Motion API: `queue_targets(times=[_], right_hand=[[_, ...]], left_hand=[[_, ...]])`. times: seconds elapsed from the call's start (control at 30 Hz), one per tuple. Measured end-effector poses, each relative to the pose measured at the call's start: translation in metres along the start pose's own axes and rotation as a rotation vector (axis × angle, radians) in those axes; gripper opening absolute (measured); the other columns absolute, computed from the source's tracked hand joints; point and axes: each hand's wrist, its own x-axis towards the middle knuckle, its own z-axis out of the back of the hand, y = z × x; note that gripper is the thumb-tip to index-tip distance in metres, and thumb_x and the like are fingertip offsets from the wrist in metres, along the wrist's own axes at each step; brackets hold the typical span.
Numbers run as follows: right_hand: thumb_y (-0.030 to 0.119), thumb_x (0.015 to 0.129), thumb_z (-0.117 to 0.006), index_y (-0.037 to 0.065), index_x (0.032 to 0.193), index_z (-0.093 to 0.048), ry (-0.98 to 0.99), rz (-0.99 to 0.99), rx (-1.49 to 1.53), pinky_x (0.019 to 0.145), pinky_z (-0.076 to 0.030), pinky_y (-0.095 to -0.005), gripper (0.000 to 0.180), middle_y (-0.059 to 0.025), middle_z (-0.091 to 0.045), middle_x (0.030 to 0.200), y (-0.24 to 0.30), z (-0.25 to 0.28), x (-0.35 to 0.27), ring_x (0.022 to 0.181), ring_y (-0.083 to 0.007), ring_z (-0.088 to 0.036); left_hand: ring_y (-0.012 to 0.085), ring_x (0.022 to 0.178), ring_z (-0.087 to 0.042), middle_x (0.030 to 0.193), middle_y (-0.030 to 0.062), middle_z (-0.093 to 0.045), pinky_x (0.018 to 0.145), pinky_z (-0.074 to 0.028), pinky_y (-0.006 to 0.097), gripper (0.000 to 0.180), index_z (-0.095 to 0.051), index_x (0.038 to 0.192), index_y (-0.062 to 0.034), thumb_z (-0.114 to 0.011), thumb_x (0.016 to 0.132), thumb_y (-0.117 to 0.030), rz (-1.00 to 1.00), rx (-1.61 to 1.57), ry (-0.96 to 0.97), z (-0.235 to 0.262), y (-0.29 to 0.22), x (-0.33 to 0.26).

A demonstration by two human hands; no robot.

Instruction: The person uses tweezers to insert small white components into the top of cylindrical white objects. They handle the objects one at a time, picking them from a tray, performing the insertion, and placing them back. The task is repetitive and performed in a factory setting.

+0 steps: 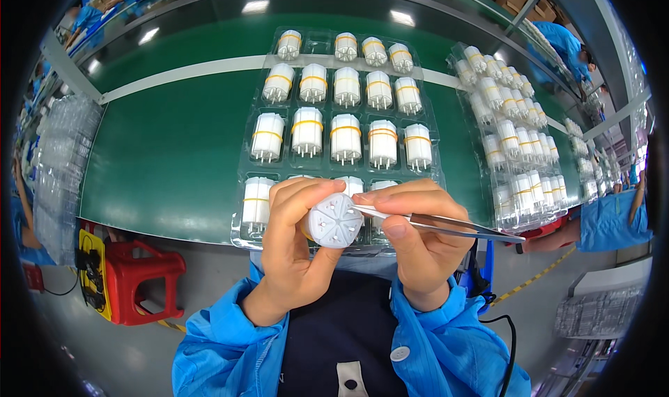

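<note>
1. At the left, past the near edge of the green bench [174, 153], a red stool [143, 278] stands on the floor, well apart from the work.
2. The left hand [296, 247] holds a white round part [334, 221] up in front of the body, its grip closed around the sides, the ribbed end face turned to the camera.
3. Just beyond the hands, the clear tray [341, 129] is mostly full of white banded cylinders [346, 137]. Its near row is partly hidden by the hands, so how much is left cannot be told.
4. The right hand [418, 240] pinches metal tweezers [446, 224]; their tips touch the part's face at its right edge. By the look of it, the work on this piece is midway.
5. Further right, a second filled tray [519, 129] lies on the bench.
</note>
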Motion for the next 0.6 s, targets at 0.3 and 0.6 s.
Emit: queue_targets(times=[0.3,0.6], right_hand=[[-0.002,0.083,-0.073,-0.005,0.098,-0.071,0.021,0.020,-0.001,0.073,-0.056,-0.0309,0.016,-0.0162,-0.074,0.094,-0.0002,0.0010,0.0010,0.084,-0.0235,-0.071],[-0.001,0.079,-0.076,-0.002,0.096,-0.072,0.079,0.141,-0.209,0.071,-0.058,-0.0319,0.017,-0.0160,-0.074,0.093,0.0058,0.0007,0.0060,0.082,-0.0267,-0.072]], left_hand=[[0.0332,0.108,-0.056,0.120,0.0197,-0.060,0.094,-0.046,0.041,0.054,-0.054,0.126,0.0045,-0.069,0.074,0.010,-0.047,0.007,-0.057,-0.0021,0.0020,-0.0013],[0.0348,0.104,-0.056,0.119,0.0201,-0.060,0.090,-0.047,0.041,0.056,-0.056,0.125,0.0035,-0.066,0.070,0.012,-0.121,0.124,-0.075,-0.0024,0.0017,-0.0013]])
